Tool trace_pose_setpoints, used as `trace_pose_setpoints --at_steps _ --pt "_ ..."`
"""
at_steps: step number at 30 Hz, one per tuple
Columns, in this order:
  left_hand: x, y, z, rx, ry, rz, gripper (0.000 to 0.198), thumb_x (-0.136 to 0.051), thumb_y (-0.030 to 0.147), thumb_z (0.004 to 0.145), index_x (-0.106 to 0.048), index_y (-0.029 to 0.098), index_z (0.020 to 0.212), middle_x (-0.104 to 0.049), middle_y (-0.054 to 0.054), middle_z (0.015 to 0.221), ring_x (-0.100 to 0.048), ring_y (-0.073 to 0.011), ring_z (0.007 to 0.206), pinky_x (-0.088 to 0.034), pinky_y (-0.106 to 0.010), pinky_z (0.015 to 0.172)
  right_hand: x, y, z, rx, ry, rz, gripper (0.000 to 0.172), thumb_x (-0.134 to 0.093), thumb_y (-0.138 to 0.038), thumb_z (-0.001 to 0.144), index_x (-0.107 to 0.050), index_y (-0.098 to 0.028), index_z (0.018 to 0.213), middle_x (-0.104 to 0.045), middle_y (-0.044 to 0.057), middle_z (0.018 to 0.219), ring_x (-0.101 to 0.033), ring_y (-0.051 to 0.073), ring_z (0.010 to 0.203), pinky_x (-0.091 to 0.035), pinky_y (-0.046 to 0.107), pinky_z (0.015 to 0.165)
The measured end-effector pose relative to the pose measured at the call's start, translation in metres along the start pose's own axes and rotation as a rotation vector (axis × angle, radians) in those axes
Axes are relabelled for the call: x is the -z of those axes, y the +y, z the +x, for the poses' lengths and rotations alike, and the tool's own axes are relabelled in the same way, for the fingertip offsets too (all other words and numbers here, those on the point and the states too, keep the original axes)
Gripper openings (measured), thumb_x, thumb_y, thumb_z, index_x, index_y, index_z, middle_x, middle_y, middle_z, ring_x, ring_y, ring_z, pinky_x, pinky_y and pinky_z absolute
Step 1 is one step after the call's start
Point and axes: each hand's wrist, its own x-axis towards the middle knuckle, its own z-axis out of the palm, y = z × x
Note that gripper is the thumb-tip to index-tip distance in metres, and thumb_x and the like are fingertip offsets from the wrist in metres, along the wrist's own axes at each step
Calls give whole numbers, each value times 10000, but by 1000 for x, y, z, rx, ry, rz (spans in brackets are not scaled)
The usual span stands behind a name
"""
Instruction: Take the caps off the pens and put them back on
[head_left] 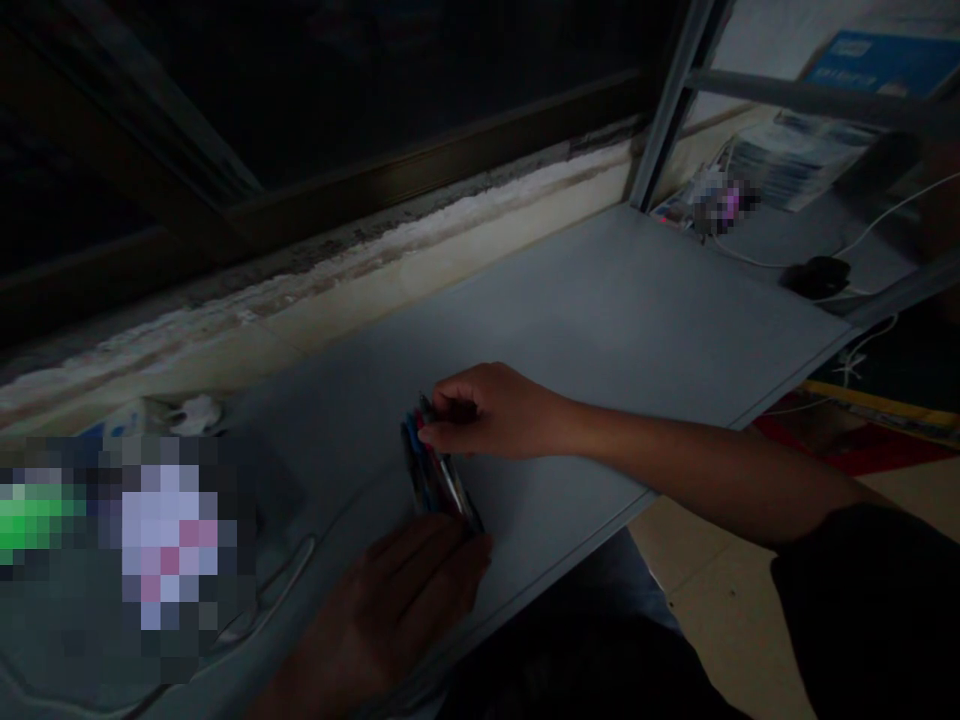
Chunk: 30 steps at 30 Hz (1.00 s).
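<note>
A small bundle of pens [444, 475] lies on the grey tabletop [555, 340], blue, red, dark and clear barrels side by side. At the bundle's far end, my right hand [495, 408] is closed in a pinch on one pen [424, 404], thumb and index finger at its tip end. My left hand [405, 590] curls over the near end of the bundle, its fingers together and wrapped on the pens. Those near ends are hidden under the left fingers. Dim light makes the individual pens hard to tell apart.
A white cable [289, 575] runs along the left side of the table, by blurred items and a white plug-like object [196, 412]. A dark window [390, 100] stands behind. At the right are a metal frame [667, 120], a blue box [874, 62] and a black object [819, 276].
</note>
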Motion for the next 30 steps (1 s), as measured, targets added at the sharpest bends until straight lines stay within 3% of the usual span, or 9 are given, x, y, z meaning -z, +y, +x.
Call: trace_pose_setpoints --at_steps 12,24,30 --pt "-4 1 1 48 -15 -13 197 -527 35 993 -661 130 1102 -754 -46 856 -746 -173 815 -645 -274 690 2 -3 -1 -36 -9 -105 319 -594 -390 931 -472 -192 713 -471 -52 640 -408 93 633 -270 287 664" --pt "-5 -1 -2 39 -20 -32 130 -545 93 1023 -647 117 1099 -769 -37 860 -762 -155 836 -664 -249 757 -6 2 -2 -37 -3 -165 303 -572 -417 923 -483 -197 734 -489 -39 656 -431 104 620 -261 277 647" --pt "-2 0 2 73 -51 -67 163 -528 70 1016 -647 160 1081 -738 -19 832 -733 -152 778 -629 -256 686 -1 -2 -2 -34 5 -173 334 -567 -415 936 -448 -203 707 -455 -49 629 -390 97 600 -249 281 639"
